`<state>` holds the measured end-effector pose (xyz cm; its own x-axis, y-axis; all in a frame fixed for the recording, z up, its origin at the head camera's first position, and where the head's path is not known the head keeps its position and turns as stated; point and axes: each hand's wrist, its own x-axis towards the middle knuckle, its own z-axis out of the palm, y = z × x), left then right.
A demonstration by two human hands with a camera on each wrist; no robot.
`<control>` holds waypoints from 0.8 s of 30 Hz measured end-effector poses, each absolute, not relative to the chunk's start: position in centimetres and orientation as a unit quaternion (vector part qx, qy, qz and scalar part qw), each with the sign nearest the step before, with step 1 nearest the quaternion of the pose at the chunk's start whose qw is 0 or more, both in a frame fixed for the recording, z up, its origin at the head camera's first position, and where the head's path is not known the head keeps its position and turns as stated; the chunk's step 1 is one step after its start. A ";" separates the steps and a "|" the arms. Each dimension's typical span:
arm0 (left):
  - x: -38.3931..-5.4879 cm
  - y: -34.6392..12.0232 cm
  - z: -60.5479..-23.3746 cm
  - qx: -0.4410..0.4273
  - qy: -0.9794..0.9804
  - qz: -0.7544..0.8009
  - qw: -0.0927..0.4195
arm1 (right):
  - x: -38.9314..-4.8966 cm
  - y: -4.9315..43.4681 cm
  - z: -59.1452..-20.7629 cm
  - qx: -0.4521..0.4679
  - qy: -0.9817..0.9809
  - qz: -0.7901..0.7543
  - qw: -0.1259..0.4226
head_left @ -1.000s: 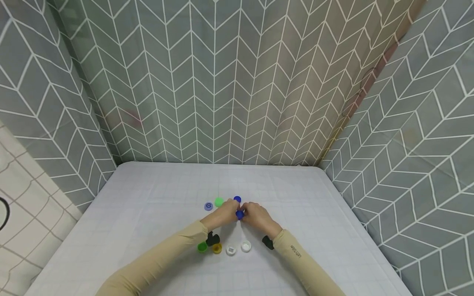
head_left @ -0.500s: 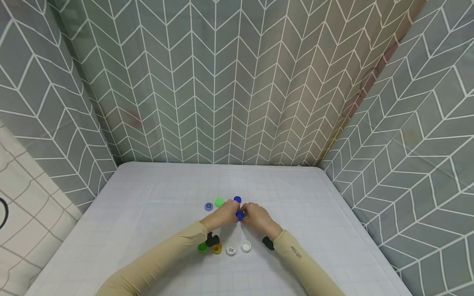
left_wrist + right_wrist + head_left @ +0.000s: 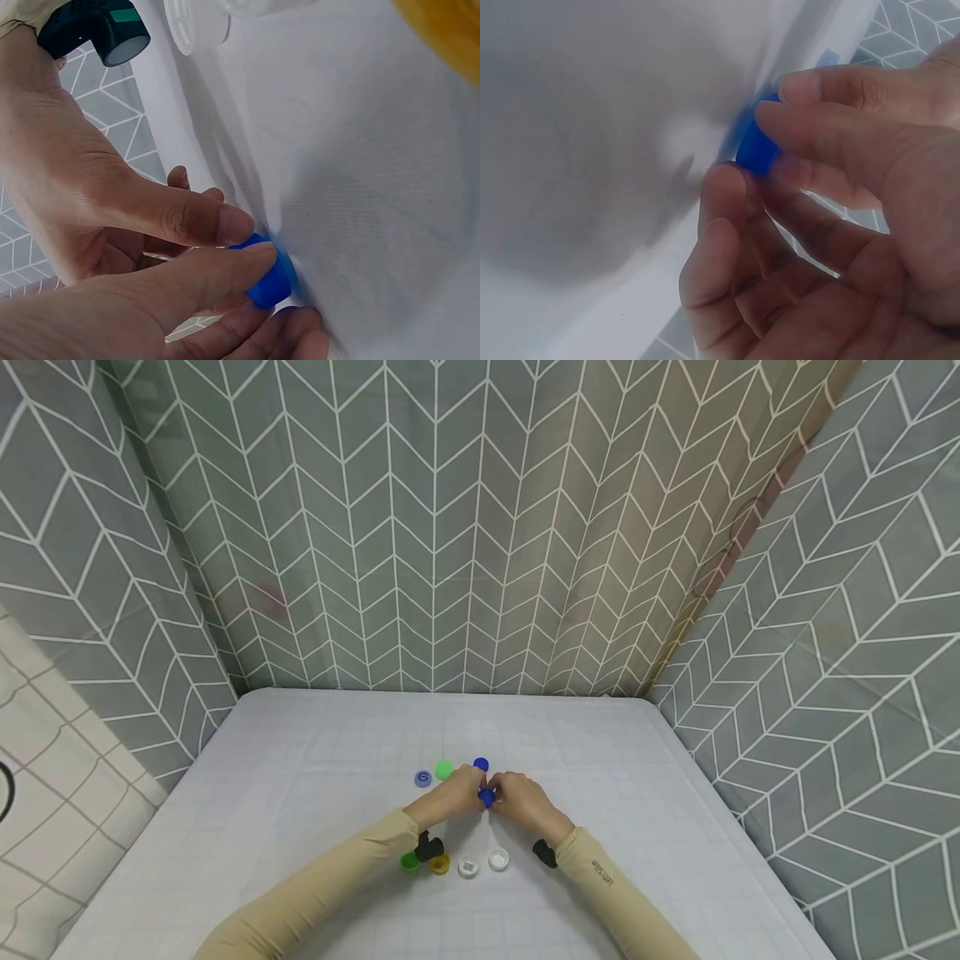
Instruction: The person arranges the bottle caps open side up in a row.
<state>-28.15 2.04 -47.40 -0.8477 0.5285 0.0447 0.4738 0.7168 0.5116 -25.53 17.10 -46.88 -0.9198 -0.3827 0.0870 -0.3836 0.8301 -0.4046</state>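
A blue bottle cap is held between both hands just over the white table, its open side facing down toward the tabletop as far as I can tell. My left hand pinches it from the left; in the left wrist view the left thumb lies along the cap. From the right, my right hand grips the same cap, and the right wrist view has its thumb against the blue cap wall. Fingers hide much of the cap. Behind the hands lies a second blue cap.
A light green cap and a pale blue cap lie left of the hands. Nearer me sit a green cap, a yellow cap and two white caps. Patterned curtains surround the table.
Both hands stay in nearly the same place around the blue bottle cap, which has tilted very slightly. The other caps have not moved.
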 end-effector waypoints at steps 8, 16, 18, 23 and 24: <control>-28.0 1.9 -47.3 0.259 0.924 0.275 0.065 | -25.3 17.2 -46.6 0.201 -0.955 0.218 0.008; -28.0 1.8 -46.9 0.254 0.919 0.290 0.077 | -25.2 17.3 -46.3 0.196 -0.955 0.224 0.006; -27.9 1.7 -46.8 0.256 0.919 0.289 0.076 | -25.1 17.3 -46.2 0.197 -0.954 0.228 0.006; -27.8 1.6 -46.6 0.256 0.919 0.291 0.074 | -25.0 17.3 -46.0 0.196 -0.953 0.231 0.000; -27.8 1.6 -46.5 0.255 0.919 0.290 0.073 | -25.0 17.3 -45.9 0.195 -0.953 0.232 -0.002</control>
<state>-27.77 1.61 -46.53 -0.8591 0.5117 0.0142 0.4271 0.7012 0.5709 -24.99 17.34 -45.95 -0.9238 -0.3731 0.0859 -0.3708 0.8160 -0.4434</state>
